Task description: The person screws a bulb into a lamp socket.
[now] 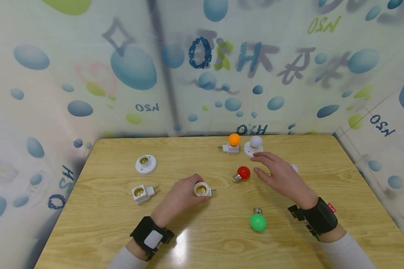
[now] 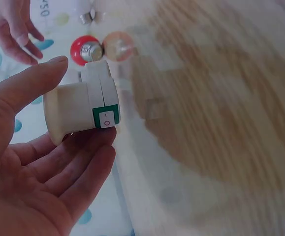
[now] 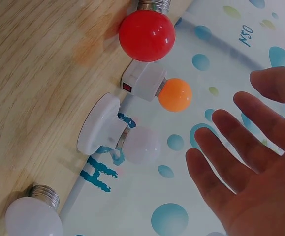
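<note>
In the head view, my left hand (image 1: 180,196) grips a white plug-in bulb socket (image 1: 207,191), its brass-lined opening facing up and its prongs pointing right. A green-framed switch (image 2: 107,118) shows on that socket's side in the left wrist view, with thumb and fingers on opposite sides of it. My right hand (image 1: 284,179) hovers with spread fingers and holds nothing. Just left of its fingertips lies a red bulb (image 1: 244,172), metal base toward the lower left. A loose white bulb (image 3: 34,219) is mostly hidden behind this hand in the head view.
A green bulb (image 1: 257,222) lies nearer the front. At the back stand an orange bulb (image 1: 234,139) in a plug-in socket and a white bulb (image 1: 256,142) on a round base. Leftward sit a round lampholder (image 1: 150,166) and another plug-in socket (image 1: 143,200).
</note>
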